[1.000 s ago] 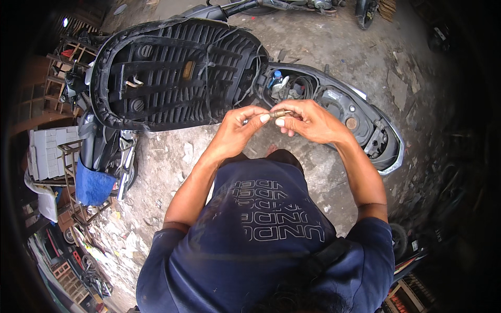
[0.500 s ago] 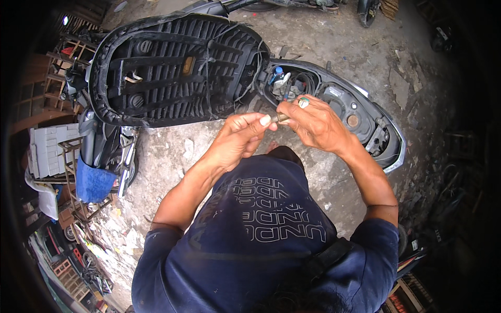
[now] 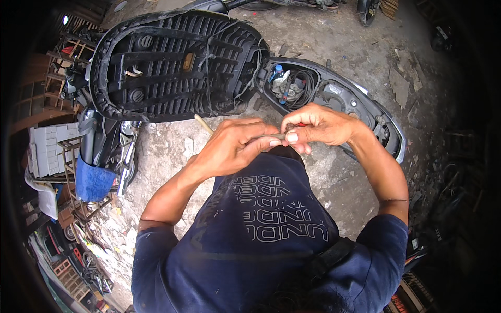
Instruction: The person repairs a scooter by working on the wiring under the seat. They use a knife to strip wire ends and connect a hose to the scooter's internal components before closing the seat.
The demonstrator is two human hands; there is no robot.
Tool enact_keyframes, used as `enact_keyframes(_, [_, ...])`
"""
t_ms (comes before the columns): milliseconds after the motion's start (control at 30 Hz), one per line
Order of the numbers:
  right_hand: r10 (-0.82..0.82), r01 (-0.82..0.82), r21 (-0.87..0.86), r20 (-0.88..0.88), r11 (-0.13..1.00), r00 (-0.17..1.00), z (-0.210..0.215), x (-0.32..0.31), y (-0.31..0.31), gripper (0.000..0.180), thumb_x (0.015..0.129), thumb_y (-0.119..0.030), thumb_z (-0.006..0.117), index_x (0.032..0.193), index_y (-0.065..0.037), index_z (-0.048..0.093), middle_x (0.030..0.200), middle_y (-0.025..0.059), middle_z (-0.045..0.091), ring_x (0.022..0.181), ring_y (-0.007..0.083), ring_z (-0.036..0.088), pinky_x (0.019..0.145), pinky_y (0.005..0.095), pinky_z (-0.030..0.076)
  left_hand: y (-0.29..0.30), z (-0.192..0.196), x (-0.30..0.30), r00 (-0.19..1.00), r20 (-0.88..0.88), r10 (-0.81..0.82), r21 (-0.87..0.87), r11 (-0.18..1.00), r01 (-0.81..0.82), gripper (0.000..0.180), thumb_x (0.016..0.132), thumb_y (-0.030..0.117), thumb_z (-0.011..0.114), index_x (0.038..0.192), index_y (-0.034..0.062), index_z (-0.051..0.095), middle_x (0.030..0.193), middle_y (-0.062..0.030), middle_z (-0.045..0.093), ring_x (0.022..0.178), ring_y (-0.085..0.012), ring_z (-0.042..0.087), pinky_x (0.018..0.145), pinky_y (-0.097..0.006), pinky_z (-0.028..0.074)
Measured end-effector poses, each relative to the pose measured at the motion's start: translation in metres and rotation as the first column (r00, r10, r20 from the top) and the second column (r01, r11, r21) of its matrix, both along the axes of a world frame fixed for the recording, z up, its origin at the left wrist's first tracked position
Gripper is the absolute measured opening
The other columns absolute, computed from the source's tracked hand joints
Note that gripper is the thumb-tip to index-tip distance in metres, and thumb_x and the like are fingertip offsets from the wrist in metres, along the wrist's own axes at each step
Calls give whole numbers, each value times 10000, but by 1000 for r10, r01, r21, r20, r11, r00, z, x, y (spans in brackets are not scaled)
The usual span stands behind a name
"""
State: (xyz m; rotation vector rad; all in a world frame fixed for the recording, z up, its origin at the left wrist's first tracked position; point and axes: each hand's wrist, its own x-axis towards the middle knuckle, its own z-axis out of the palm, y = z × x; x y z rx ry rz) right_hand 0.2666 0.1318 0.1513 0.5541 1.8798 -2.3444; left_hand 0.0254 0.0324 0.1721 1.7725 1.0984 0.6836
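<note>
My left hand [image 3: 232,146] is closed in front of my chest. A thin tan stick-like piece [image 3: 202,123] juts out past its far side. Between the fingertips of both hands runs a narrow grey-brown piece [image 3: 270,136]; my left fingers hide whether it is one with the tan piece. My right hand [image 3: 326,127] pinches its right end between thumb and fingers. A small red bit [image 3: 301,125] shows within the right fingers, too little of it to name. Beyond my hands lies a scooter's open storage compartment [image 3: 263,83], holding a blue-capped bottle [image 3: 278,69] and coiled black cable [image 3: 311,83].
The scooter's black seat [image 3: 172,107] is flipped up, its ribbed underside showing. A blue cloth [image 3: 96,180] hangs at the left near white stacked blocks [image 3: 54,150]. Paper scraps litter the rough concrete floor [image 3: 169,156]. Another vehicle's wheel [image 3: 367,13] stands at the far edge.
Both hands have come slightly nearer my body, and the right has turned over. The tan piece now sticks out beyond my left hand, and a red bit shows in my right fingers.
</note>
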Motion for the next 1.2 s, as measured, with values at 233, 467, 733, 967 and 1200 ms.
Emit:
enact_keyframes(233, [-86,129,446,-116,885,989,17,5,-29,392,980,-363,656,1042,24,652,795,124,652,730,209,634,674,382,490,-13,1,-2,983,182,-11,-182,982,45,206,969,139,685,1088,-25,725,908,-107,723,823,-168,665,739,-306,508])
enact_keyframes(467, [-31,169,667,-214,726,976,30,6,-43,266,959,-234,675,1057,12,644,779,165,616,719,348,610,650,441,470,-29,5,-2,940,303,155,-505,863,20,211,1000,122,654,1128,-32,722,968,-61,729,883,-87,626,781,-269,506])
enact_keyframes(733, [43,271,909,-299,316,953,32,-1,-57,220,863,-121,703,1046,-9,652,777,79,573,737,257,599,642,394,471,-39,12,-9,888,340,309,-762,644,68,234,1038,199,616,1085,3,734,740,36,625,608,-7,431,524,-210,322])
enact_keyframes(967, [-11,282,947,-284,155,959,19,-1,-59,302,840,-170,736,1087,-12,663,832,74,588,782,246,623,658,367,485,-38,-4,-3,907,292,302,-509,853,-119,220,1009,184,653,1066,-10,738,764,-17,660,597,-64,524,518,-242,384])
enact_keyframes(1200, [0,-1,-39,-5,999,1000,30,-4,-40,444,1050,-407,536,1049,21,655,862,93,678,789,157,658,668,333,526,-33,8,-8,999,11,-32,120,992,30,205,932,128,720,1083,-11,730,832,-103,701,695,-179,678,595,-313,507])
